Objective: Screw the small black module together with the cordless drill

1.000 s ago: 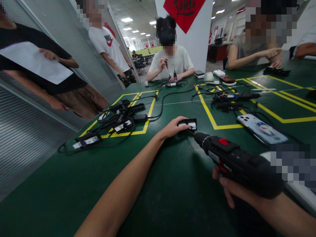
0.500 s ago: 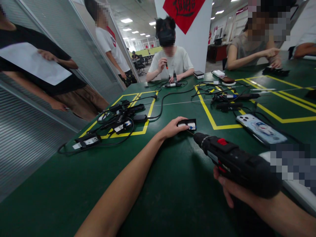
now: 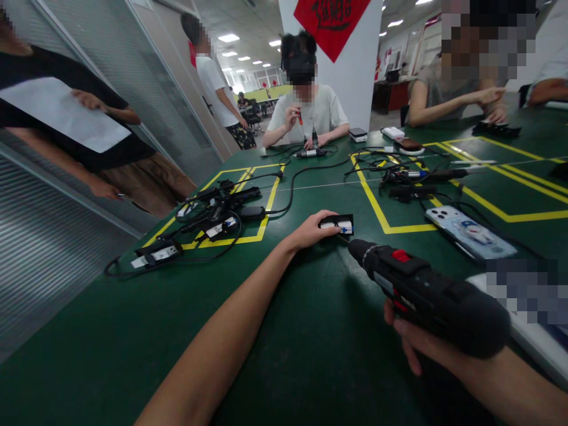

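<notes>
black power drill (image 3: 426,296), probably heavy and rigid, best gripped underneath, where the right hand (image 3: 437,348) curls; the left hand (image 3: 313,229) pinches one end of a light-looking, perhaps brittle case (image 3: 346,224) on the green table (image 3: 302,331), near the bit (image 3: 343,238).

4 o'clock: drill (image 3: 428,290) hides part of right hand (image 3: 419,338). Bit's (image 3: 343,238) contact with black case (image 3: 346,218) too small to tell. Left hand (image 3: 313,229) partly covers case's 9 o'clock end. 7 o'clock: left forearm (image 3: 235,334) cut off.
</notes>
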{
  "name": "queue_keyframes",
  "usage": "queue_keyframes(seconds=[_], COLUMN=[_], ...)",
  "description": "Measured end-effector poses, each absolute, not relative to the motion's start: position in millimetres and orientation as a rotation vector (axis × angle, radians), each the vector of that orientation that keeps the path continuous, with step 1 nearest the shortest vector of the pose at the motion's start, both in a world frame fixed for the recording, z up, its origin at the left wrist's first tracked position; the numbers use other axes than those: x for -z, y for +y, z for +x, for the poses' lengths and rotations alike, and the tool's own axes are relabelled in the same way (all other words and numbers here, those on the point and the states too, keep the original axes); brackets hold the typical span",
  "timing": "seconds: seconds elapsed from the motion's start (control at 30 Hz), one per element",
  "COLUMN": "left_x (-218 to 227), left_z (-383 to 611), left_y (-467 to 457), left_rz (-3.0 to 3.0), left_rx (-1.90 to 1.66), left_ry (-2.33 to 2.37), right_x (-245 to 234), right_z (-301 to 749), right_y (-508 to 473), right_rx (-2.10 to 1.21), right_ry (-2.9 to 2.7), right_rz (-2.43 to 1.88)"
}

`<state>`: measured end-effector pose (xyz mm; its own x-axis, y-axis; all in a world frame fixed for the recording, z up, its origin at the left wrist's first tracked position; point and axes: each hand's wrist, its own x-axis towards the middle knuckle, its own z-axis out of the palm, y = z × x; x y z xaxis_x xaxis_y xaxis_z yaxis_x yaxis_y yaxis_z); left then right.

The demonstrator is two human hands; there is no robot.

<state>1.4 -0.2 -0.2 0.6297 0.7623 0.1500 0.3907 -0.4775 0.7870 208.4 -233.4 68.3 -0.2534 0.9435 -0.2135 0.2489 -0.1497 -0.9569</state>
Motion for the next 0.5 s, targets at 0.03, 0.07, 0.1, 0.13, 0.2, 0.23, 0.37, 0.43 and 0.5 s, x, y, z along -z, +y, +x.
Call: queue_keyframes(seconds=[0.03,0.07,0.1,0.13,0.2,0.23,0.37,0.43,0.5], left_x=[0.0,-0.2,-0.4,-0.5,-0.8,-1.0,-1.4,-1.4,-1.2], left_z=[1.3,1.2,1.2,1.2,1.2,1.1,0.4,0.0,-0.3], left_y=[-0.5,-0.7,-0.9,-1.0,-1.0,-0.9,0.1,0.5,0.8], left_rz=[2.107,2.105,2.101,2.098,2.095,2.097,2.116,2.121,2.122], left_rx=[-0.639,-0.637,-0.634,-0.632,-0.623,-0.619,-0.617,-0.62,-0.618], left_ry=[0.902,0.906,0.908,0.91,0.911,0.911,0.902,0.899,0.9], right_x=[-72.7,-76.1,-78.3,-79.1,-77.4,-75.3,-66.1,-64.1,-64.3], right_z=[208.2,208.0,207.7,207.4,207.0,206.9,207.5,207.9,207.9], right_y=[-233.7,-234.0,-234.2,-234.3,-234.4,-234.3,-233.8,-233.4,-233.1], right_rx=[-1.442,-1.438,-1.436,-1.434,-1.433,-1.431,-1.423,-1.424,-1.422], right_ry=[-1.509,-1.513,-1.511,-1.506,-1.487,-1.473,-1.444,-1.449,-1.454], right_rz=[-1.384,-1.391,-1.396,-1.398,-1.393,-1.383,-1.344,-1.348,-1.359])
